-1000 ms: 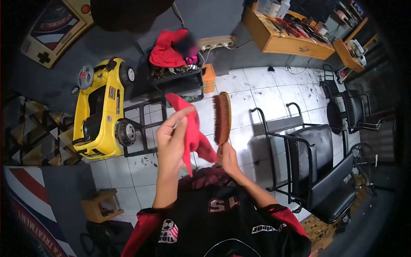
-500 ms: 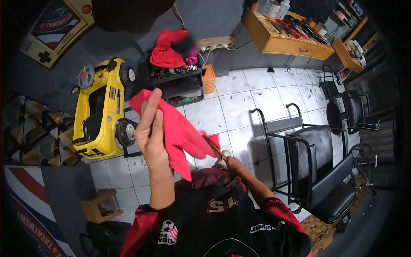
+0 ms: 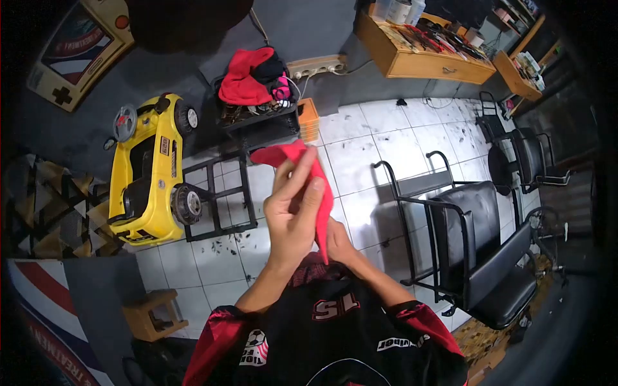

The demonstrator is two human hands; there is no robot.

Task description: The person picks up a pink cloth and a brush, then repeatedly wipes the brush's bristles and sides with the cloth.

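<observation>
A red cloth (image 3: 325, 193) hangs folded from my left hand (image 3: 290, 215), pinched between the thumb and fingers in front of my body. My right hand (image 3: 340, 243) is closed just behind the cloth's lower edge, close to my left hand. The cloth covers most of its fingers. The thin brown comb that the right hand gripped in the earlier frame is now hidden behind the cloth.
A yellow toy car (image 3: 145, 174) stands at left beside a black metal frame (image 3: 248, 193). Red fabric (image 3: 244, 77) tops a dark rack near an orange basket (image 3: 309, 119). A black padded chair (image 3: 473, 215) is at right. Tools cover a wooden counter (image 3: 425, 67). Dark hair-like bits dot the tiles.
My left hand has moved right with the cloth, which now hangs more upright and narrower. My right hand has risen toward it, and the comb has gone out of sight behind the cloth.
</observation>
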